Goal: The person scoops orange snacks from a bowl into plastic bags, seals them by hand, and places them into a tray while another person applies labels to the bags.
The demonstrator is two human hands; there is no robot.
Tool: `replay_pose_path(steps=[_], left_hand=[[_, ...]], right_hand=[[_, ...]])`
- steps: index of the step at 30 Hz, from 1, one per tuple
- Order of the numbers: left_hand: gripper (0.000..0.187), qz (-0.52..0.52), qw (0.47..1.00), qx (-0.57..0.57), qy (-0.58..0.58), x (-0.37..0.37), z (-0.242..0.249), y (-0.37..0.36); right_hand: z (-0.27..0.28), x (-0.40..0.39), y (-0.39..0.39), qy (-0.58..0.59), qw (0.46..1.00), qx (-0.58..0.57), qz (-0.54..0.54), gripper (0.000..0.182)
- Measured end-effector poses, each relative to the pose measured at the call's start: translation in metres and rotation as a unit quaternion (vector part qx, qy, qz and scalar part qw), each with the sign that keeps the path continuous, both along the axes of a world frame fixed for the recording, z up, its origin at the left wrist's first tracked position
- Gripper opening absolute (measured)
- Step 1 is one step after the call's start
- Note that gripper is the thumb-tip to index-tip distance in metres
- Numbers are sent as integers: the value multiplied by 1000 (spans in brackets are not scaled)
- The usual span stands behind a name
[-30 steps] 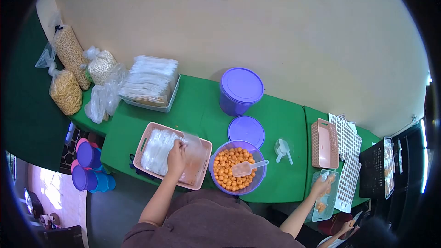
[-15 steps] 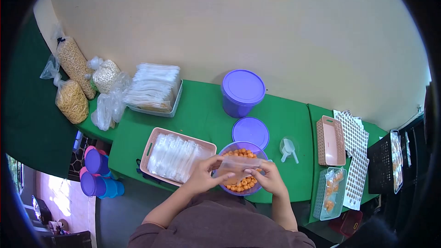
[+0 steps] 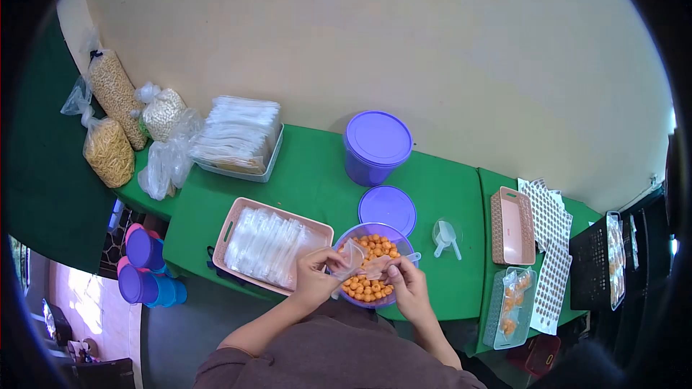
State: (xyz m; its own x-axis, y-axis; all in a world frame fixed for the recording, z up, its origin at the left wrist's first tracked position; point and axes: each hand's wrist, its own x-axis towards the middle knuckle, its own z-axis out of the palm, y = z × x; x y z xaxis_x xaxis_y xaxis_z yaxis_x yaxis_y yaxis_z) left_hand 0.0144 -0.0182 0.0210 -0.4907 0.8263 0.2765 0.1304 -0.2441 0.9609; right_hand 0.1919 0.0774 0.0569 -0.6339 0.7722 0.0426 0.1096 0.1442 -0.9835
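Over a purple tub [image 3: 386, 227] of round orange snack balls [image 3: 367, 289], my two hands stretch a small clear plastic bag [image 3: 351, 258] between them. My left hand [image 3: 316, 279] pinches the bag's left side, near the tub's left rim. On the other side, my right hand [image 3: 409, 292] grips the bag's right part between thumb and fingers. A pale handle [image 3: 413, 257] pokes out over the tub's right rim. Left of the tub, a pink basket [image 3: 321, 232] holds a row of flat clear bags [image 3: 265, 245].
A lidded purple bucket [image 3: 378, 145] and a loose purple lid [image 3: 388, 210] stand behind the tub. White scoops [image 3: 447, 236] lie to the right. Farther right are a pink basket [image 3: 513, 227], a pale basket of filled bags [image 3: 497, 328] and sticker sheets [image 3: 551, 259]. Large snack bags [image 3: 108, 151] stand left.
The bag was held flat across the tub; now it is pulled into a folded, spread shape. My right hand has tilted and moved slightly left and down. The whole view has shifted a little.
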Motion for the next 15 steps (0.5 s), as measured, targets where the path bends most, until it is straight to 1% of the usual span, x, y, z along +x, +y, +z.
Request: replay_pose_path(steps=[1,3,4,5,6,7,8,9,10,12,13,15], left_hand=[[18,0,1000,0,1,1,4,-1],[18,2,998,-18,68,4,16,-4],[18,2,997,-17,69,4,17,-4],[19,6,995,-8,100,4,18,-4],[20,10,991,2,130,4,18,-5],[20,10,991,2,130,3,15,-5],[20,-3,980,29,198,0,9,-5],[21,-15,963,55,265,-1,7,-4],[21,-16,963,56,264,-1,6,-5],[20,-28,930,110,349,1,6,-6],[20,-29,931,110,348,1,4,-7],[19,-57,907,116,401,-2,1,-8]], right_hand=[[-2,-2,-2,-1,1000,-21,9,23],[-7,-5,-4,-1,1000,-16,15,21],[-4,-7,-6,-12,1000,13,24,20],[-3,-9,-7,-23,998,41,32,19],[-6,-9,-7,-23,998,42,32,19],[-11,-9,-6,-21,999,3,29,17],[-14,-9,-5,-18,999,-37,25,16],[-12,-9,-5,-19,999,-36,25,16],[-11,-9,-4,-26,998,-48,20,15],[-11,-8,-3,-34,998,-60,14,14],[-13,-8,-2,-48,997,-58,20,14],[-13,-7,-3,-61,996,-57,24,14]])
